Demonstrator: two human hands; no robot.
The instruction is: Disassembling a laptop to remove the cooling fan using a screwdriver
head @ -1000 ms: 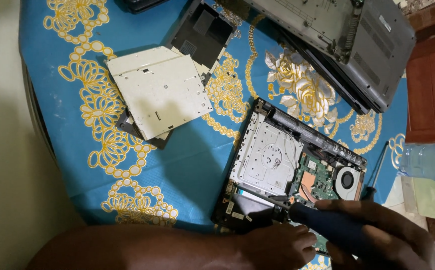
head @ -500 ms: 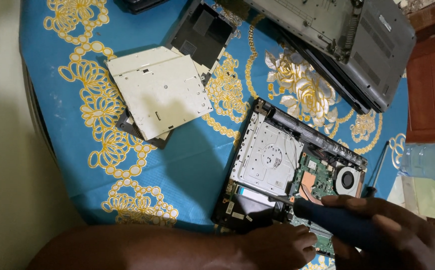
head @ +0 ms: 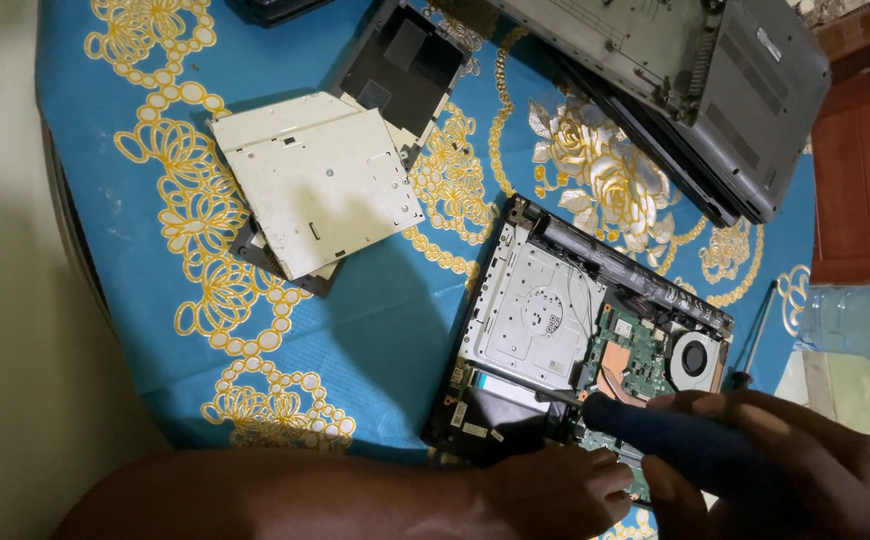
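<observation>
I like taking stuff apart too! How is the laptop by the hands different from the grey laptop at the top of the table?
The opened laptop lies flat with its cover off, showing a green board, fan and silver drive; the grey laptop has its shell on and rests tilted atop other parts. The opened one sits under the right hand, which holds a dark screwdriver handle, and by the left hand; the grey one lies untouched. Both rest on the blue flowered cloth.

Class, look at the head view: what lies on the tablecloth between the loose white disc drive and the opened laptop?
Nothing: only bare blue and gold tablecloth separates the white disc drive from the opened laptop.
</observation>
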